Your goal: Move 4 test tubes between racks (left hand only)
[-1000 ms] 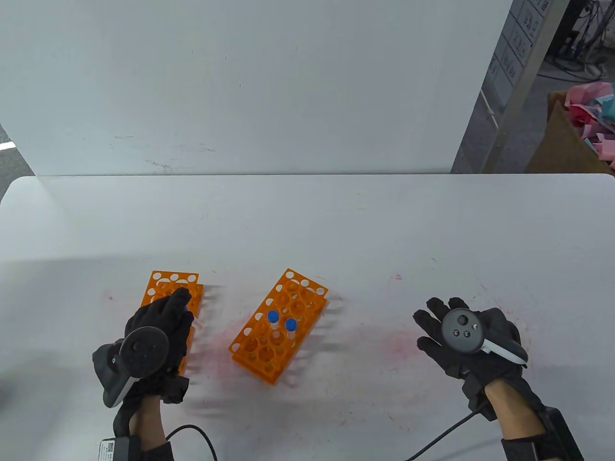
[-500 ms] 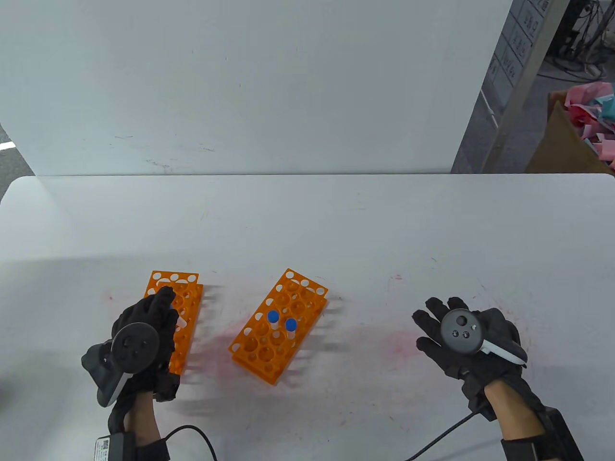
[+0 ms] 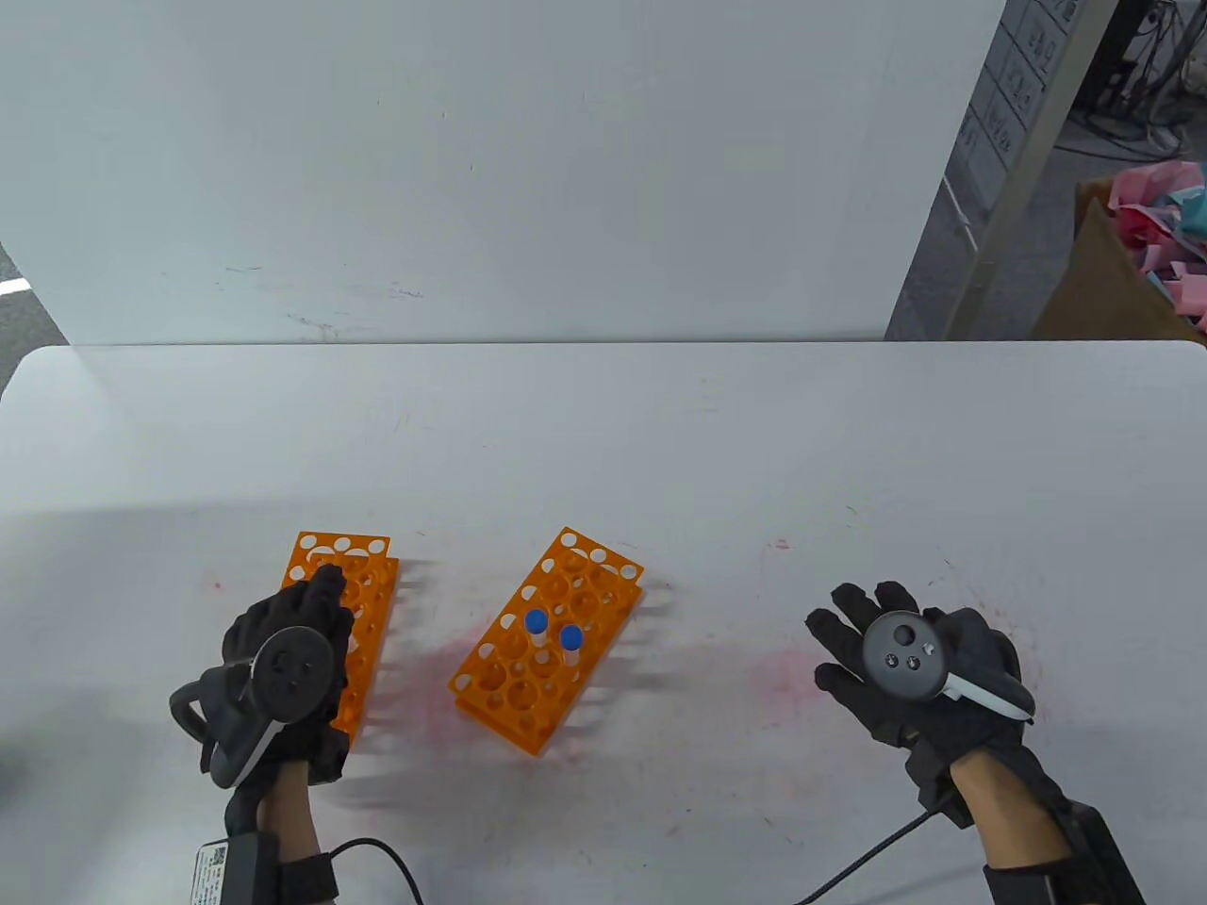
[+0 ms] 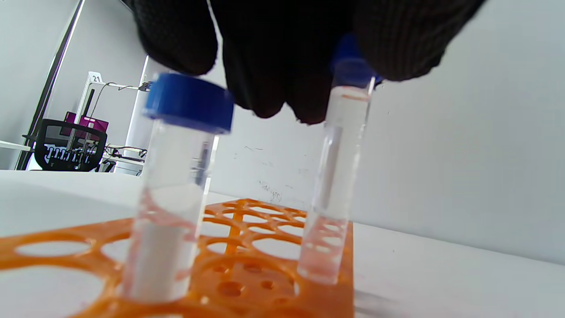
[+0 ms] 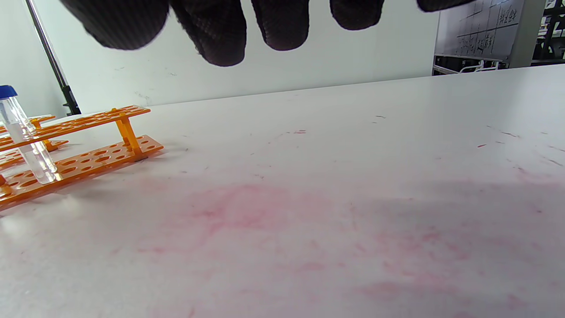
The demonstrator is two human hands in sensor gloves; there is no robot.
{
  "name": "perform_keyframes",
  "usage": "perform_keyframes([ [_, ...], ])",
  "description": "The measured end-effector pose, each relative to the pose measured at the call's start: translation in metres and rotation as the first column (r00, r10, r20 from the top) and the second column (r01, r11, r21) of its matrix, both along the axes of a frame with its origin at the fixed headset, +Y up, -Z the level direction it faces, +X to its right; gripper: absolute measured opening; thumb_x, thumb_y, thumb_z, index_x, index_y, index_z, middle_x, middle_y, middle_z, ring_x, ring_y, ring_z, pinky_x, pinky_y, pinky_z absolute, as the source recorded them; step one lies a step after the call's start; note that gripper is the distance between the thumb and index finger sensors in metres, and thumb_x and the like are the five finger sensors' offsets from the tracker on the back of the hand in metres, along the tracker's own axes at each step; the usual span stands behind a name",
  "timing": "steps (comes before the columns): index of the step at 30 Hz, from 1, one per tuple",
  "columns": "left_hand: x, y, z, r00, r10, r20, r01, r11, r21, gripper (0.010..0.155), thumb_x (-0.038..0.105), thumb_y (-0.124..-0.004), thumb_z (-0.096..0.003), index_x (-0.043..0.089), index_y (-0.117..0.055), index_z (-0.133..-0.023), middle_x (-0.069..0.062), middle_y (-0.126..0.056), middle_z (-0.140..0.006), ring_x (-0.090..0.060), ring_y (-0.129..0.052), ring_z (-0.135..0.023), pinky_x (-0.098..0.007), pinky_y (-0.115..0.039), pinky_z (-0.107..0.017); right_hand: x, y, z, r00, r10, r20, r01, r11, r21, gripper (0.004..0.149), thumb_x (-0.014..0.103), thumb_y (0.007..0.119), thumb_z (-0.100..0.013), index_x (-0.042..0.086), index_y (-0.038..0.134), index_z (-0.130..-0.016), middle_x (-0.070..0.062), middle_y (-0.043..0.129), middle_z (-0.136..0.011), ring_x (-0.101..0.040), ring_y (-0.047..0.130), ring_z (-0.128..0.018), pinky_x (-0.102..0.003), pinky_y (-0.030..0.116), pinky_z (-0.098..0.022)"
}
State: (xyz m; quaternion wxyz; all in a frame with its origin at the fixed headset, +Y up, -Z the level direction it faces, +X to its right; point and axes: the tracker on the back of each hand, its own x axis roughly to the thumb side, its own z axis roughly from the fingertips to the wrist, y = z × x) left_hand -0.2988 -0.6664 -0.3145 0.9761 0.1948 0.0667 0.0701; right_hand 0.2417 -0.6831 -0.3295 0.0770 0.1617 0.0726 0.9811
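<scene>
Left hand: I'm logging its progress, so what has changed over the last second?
The left hand drew back toward the near edge over the left rack, its fingers on a tube's blue cap. The right hand, middle rack and its two tubes stayed put.

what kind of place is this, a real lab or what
Probably a data-recording workspace rather than a working lab: a scuffed white table with a plain white backdrop board, two orange test-tube racks holding blue-capped tubes, and an office chair in the background.
</scene>
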Motion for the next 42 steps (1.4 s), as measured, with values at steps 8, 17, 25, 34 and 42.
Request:
perform_keyframes([
  [8, 0.007, -0.006, -0.003, 0.993, -0.114, -0.021, 0.113, 0.992, -0.048, 0.051, 0.046, -0.079, -0.0462, 0.033, -0.077, -0.095, 0.004, -0.093, -0.092, -0.026, -0.094, -0.083, -0.055, -0.076, -0.065, 0.0, 0.0, 0.0, 1.0, -0.002, -0.004, 0.002, 1.0, -0.002, 0.062, 0.054, 0.056, -0.054, 0.027, 0.049, -0.109, -0.012, 0.036, -0.12, -0.054, 0.032, -0.104, -0.078, 0.036, -0.066],
  [17, 0.006, -0.007, -0.002, 0.993, -0.113, -0.046, 0.109, 0.991, -0.071, 0.051, 0.045, -0.079, -0.0464, 0.031, -0.077, -0.096, 0.002, -0.093, -0.091, -0.027, -0.094, -0.082, -0.056, -0.076, -0.065, 0.001, 0.0, 0.0, 1.0, -0.006, -0.004, 0.006, 1.0, -0.006, 0.062, 0.054, 0.056, -0.054, 0.027, 0.049, -0.109, -0.012, 0.037, -0.12, -0.054, 0.033, -0.104, -0.078, 0.036, -0.066],
  [25, 0.012, -0.01, -0.004, 0.988, -0.155, -0.016, 0.152, 0.981, -0.12, 0.051, 0.045, -0.079, -0.0464, 0.032, -0.077, -0.096, 0.002, -0.093, -0.092, -0.027, -0.094, -0.082, -0.055, -0.076, -0.065, 0.0, 0.0, 0.0, 1.0, -0.006, -0.008, 0.006, 1.0, -0.006, 0.062, 0.054, 0.056, -0.054, 0.027, 0.049, -0.109, -0.012, 0.038, -0.12, -0.054, 0.033, -0.104, -0.078, 0.036, -0.066],
  [34, 0.012, -0.012, -0.005, 0.989, -0.146, -0.039, 0.14, 0.982, -0.129, 0.051, 0.043, -0.078, -0.0469, 0.032, -0.075, -0.096, 0.001, -0.092, -0.092, -0.028, -0.093, -0.083, -0.056, -0.076, -0.065, 0.0, 0.0, 0.0, 1.0, -0.004, -0.01, 0.004, 1.0, -0.011, 0.062, 0.054, 0.056, -0.054, 0.027, 0.049, -0.109, -0.012, 0.038, -0.12, -0.054, 0.033, -0.104, -0.078, 0.036, -0.066],
  [42, 0.012, -0.013, -0.005, 0.989, -0.147, -0.035, 0.141, 0.981, -0.131, 0.051, 0.043, -0.078, -0.047, 0.032, -0.075, -0.097, 0.0, -0.092, -0.092, -0.027, -0.093, -0.083, -0.056, -0.076, -0.064, 0.0, 0.0, 0.0, 1.0, -0.002, -0.011, 0.002, 1.0, -0.015, 0.061, 0.054, 0.056, -0.054, 0.027, 0.049, -0.109, -0.012, 0.038, -0.12, -0.054, 0.034, -0.104, -0.078, 0.037, -0.066],
])
